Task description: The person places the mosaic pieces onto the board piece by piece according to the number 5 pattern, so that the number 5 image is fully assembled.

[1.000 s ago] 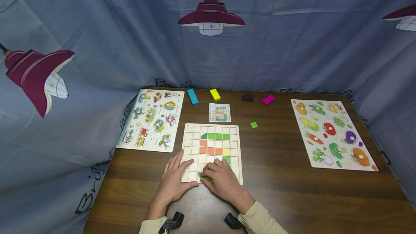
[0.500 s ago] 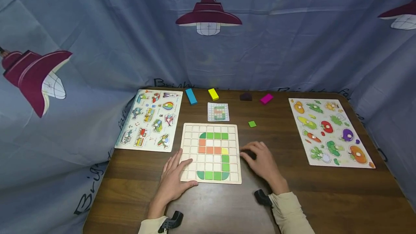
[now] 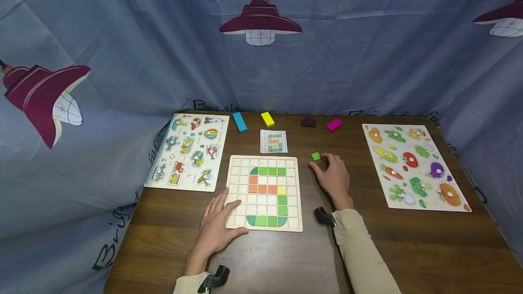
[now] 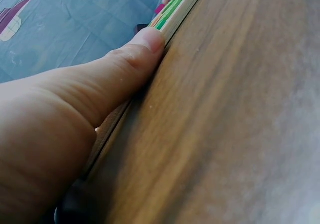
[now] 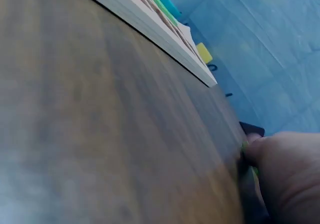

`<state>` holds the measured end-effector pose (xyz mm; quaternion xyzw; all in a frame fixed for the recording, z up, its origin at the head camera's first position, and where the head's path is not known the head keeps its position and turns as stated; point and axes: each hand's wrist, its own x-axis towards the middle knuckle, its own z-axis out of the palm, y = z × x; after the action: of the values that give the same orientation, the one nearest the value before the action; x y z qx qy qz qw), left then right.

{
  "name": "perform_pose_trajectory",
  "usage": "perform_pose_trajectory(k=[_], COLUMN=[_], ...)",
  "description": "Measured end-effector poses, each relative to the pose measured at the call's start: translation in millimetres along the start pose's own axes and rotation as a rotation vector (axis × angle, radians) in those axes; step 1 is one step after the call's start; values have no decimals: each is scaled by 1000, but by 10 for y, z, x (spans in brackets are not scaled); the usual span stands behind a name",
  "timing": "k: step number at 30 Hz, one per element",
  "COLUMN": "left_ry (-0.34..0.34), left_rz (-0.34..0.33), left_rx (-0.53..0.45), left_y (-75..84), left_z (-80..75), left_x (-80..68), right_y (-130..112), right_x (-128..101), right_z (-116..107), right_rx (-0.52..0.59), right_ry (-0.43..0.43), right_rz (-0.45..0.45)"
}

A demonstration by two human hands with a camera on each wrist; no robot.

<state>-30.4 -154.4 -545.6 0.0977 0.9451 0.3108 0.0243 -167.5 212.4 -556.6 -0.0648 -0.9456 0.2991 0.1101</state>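
The wooden grid board [image 3: 238,212] bears green, orange and yellow tiles set in its squares, with rounded dark green corner pieces. My left hand [image 3: 216,221] rests on the board's lower left corner, fingers spread; the left wrist view shows the thumb [image 4: 135,59] against the board's edge. Right of the board, my right hand [image 3: 334,178] reaches to a small green square tile [image 3: 316,156]. Its index fingertip is right at the tile's right side and its thumb lies just in front of it. In the right wrist view the hand [image 5: 295,169] mostly hides the tile.
A small printed pattern card [image 3: 273,141] lies behind the board. Blue [image 3: 239,122], yellow [image 3: 267,119], black [image 3: 308,122] and magenta [image 3: 334,124] pieces lie along the back edge. Picture puzzle boards stand at left [image 3: 153,178] and right [image 3: 396,201].
My right hand has left the board's bottom row, where the green pieces now show uncovered, and has moved right and away to the green tile. My left hand has stayed on the board.
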Motion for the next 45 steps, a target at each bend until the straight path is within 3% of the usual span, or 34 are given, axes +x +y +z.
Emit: perform_pose_trajectory(k=[4,12,22,27,32,39,45], left_ry=[-6,21,8,9,16,24,22], left_rz=[4,3,20,16,19,14,7], left_rx=[-6,-5,0,3,1,15,26], left_y=[7,-13,-13,-15,-18,-16,-18], left_z=[12,8,2,-3,-7,6,4], left_x=[7,0,24,20,1,6,-2], right_y=[-20,5,10,-21,-160,-616,-1016], right_x=[49,63,-8,-100,-331,-717,-970], right_z=[6,5,26,39,57,51,120], right_rx=[-30,-37,28,132,219,199,141], right_ry=[3,-26,56,74,44,-77,-238], right_rz=[49,-41,-98,-199,-320,-556,-767])
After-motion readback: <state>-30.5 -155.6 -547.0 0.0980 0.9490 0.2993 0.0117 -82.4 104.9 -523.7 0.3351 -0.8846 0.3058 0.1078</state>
